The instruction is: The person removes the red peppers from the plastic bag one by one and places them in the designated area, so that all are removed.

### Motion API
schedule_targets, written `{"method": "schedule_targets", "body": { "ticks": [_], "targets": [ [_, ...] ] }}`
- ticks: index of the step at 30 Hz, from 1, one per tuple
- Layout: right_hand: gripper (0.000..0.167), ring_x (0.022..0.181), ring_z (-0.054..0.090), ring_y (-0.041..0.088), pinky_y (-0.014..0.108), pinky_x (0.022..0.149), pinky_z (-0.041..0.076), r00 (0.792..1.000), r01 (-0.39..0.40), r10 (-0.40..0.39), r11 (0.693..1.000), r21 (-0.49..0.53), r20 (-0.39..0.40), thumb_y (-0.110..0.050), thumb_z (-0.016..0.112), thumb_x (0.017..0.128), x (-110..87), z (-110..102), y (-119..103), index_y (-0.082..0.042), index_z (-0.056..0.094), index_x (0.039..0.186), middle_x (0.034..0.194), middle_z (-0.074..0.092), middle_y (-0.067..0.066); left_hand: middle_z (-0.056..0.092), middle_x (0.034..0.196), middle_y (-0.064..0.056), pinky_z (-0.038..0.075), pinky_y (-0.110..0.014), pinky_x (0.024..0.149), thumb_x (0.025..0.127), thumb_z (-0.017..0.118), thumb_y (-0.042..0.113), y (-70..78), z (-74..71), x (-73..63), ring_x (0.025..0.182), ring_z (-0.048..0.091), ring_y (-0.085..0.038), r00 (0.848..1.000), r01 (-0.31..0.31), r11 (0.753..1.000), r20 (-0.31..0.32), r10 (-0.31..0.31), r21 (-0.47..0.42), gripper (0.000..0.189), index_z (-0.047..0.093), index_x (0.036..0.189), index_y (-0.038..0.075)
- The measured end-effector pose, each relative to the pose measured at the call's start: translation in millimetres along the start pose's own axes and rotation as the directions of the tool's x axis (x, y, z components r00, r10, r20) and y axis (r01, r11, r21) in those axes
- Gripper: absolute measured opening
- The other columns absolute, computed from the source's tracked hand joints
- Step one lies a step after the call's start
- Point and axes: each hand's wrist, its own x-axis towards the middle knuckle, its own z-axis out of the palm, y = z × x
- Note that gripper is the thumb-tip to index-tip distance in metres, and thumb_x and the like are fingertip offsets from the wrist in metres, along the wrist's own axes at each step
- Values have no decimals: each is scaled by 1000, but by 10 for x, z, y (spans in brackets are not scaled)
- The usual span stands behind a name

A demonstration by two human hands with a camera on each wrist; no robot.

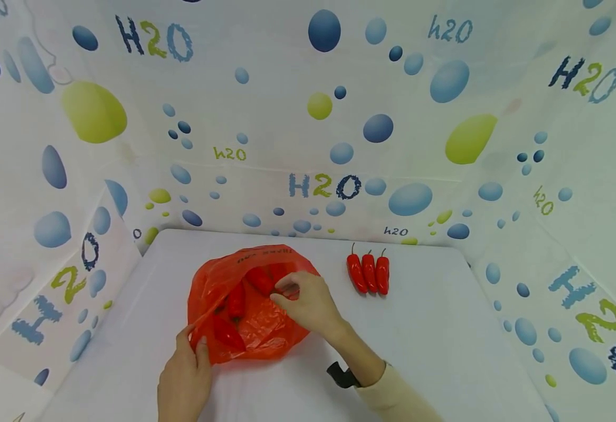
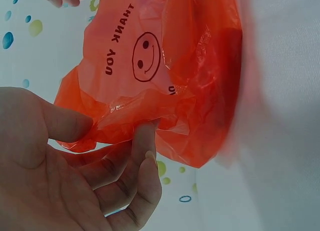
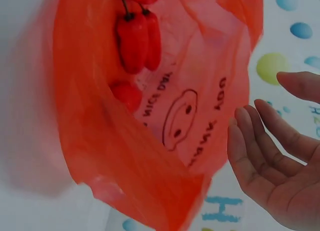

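Observation:
A red plastic bag (image 1: 265, 346) printed with a smiley face and "THANK YOU" lies on the table with its mouth spread wide. My left hand (image 1: 185, 375) grips its near left rim, thumb on one side and fingers on the other, as the left wrist view shows. Inside are several red chili peppers (image 1: 236, 302), some with dark stems; the right wrist view shows a pair of chili peppers (image 3: 132, 43) side by side. Over the right side of the mouth is my right hand (image 1: 308, 302). Its fingers are loosely bent and hold nothing in the right wrist view (image 3: 280, 166).
Three red chili peppers (image 1: 369, 274) lie in a row on the white table (image 1: 424, 328), right of the bag, stems pointing away. A curtain (image 1: 265, 117) with bubbles and "H2O" lettering surrounds the table at the back and sides. A black strap (image 1: 341, 375) shows by the right sleeve.

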Motion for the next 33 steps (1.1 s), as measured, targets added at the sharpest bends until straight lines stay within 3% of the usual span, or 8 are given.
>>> {"method": "schedule_targets", "body": {
  "ticks": [4,17,27,33],
  "targets": [
    [23,93,69,14,21,77,56,999,6,-6,1000,0,37,-28,80,94,-2,167,0,-13,76,110,101,73,-6,67,110,-35,56,-65,79,110,43,23,11,-12,-8,86,68,-46,1000,11,1000,7,-11,5,51,35,149,-9],
    [21,86,64,7,18,74,53,991,24,-20,999,-32,132,-24,81,92,-21,545,-18,-9,76,106,96,72,-2,64,118,-38,55,-66,82,110,42,23,24,-3,-17,97,67,-54,1000,21,1000,-3,-21,10,51,35,149,-9],
    [25,91,66,17,19,70,52,988,-50,57,997,-52,142,-26,82,91,-1,793,12,-8,76,108,102,71,2,66,113,-37,55,-66,77,110,45,22,0,19,-33,92,68,-53,1000,9,1000,-12,-9,3,49,37,148,-8],
    [16,82,64,8,17,69,51,987,21,-5,995,-98,161,-20,79,91,-19,978,79,-10,78,104,93,73,-4,66,110,-38,55,-66,73,109,46,21,-17,24,-41,87,67,-54,999,-19,1000,-50,18,-11,47,39,146,-7]
  ]
}}
